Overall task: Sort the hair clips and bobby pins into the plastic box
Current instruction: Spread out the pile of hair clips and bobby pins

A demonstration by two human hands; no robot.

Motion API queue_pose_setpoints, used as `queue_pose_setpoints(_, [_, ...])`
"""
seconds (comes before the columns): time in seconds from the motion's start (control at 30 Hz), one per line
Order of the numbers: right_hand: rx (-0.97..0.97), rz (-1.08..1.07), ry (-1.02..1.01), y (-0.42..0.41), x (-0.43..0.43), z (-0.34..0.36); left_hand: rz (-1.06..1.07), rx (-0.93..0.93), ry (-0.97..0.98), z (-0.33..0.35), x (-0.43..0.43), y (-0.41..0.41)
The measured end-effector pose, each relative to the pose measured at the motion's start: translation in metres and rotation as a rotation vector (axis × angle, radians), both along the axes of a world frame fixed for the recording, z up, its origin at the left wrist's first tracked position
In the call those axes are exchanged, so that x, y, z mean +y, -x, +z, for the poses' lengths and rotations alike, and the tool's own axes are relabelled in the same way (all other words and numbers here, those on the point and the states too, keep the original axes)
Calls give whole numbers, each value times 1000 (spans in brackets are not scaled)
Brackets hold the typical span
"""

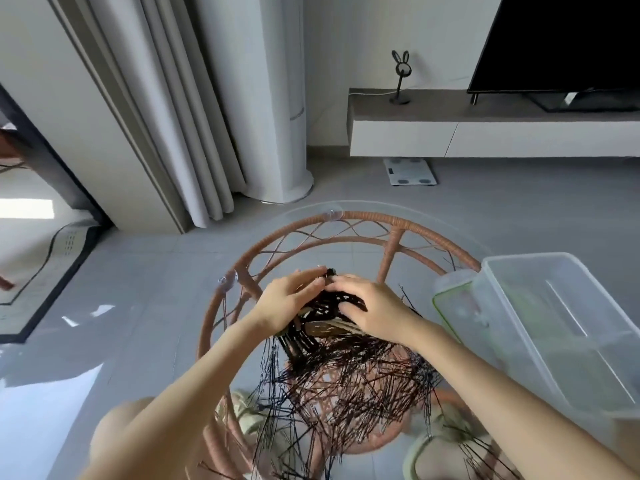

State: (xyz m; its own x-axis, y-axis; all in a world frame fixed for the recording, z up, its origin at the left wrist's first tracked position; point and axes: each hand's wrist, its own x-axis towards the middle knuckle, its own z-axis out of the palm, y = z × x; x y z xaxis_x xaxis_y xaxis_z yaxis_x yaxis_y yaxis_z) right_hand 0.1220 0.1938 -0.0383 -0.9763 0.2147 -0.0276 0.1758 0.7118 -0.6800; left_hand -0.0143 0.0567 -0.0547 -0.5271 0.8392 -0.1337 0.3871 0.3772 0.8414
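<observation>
Left hand (287, 299) and right hand (367, 306) are together clutching a bobby pin bundle (332, 306) over the glass worktop (166, 306), left of the plastic box (568, 327); loose strands are likely slipping out.

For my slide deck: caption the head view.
Both hands gather a bundle of bobby pins on a glass table, beside the plastic box.

At frame centre, the left hand (284, 299) and right hand (374, 311) clutch a dark bobby pin bundle (332, 303); the clear plastic box (554, 327) sits right.
</observation>
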Motion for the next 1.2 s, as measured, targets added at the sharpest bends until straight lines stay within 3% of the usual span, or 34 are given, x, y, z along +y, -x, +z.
queue_pose_setpoints(0.1, [-16,-5,21,-21,-7,11,-42,36,28,7,-6,-9])
queue_pose_setpoints(0.23, [124,-165,22,-62,-9,34,95,108,-14,27,-32,-21])
queue_pose_setpoints(0.37, [249,-377,-24,-138,-24,32,152,490,76,27,-82,-48])
queue_pose_setpoints(0.5, [220,-407,-109,-210,-49,1,-181,801,71,13,-123,-100])
queue_pose_setpoints(0.6, [47,-335,-250,-224,-64,-27,-478,939,124,-6,-131,-140])
queue_pose_setpoints(0.67, [-75,-314,-411,-217,-74,-42,-534,1004,169,-15,-124,-156])
queue_pose_setpoints(0.8, [-148,-322,-489,-190,-85,-41,-407,988,227,-20,-105,-157])
queue_pose_setpoints(1.1, [-5,-378,-73,-123,-102,-16,-232,941,305,-15,-77,-141])
queue_pose_setpoints(1.17, [76,-499,-112,-137,-103,-7,-195,907,285,-8,-70,-141])
queue_pose_setpoints(1.2, [113,-578,-223,-149,-102,-6,-203,894,249,-5,-67,-144])
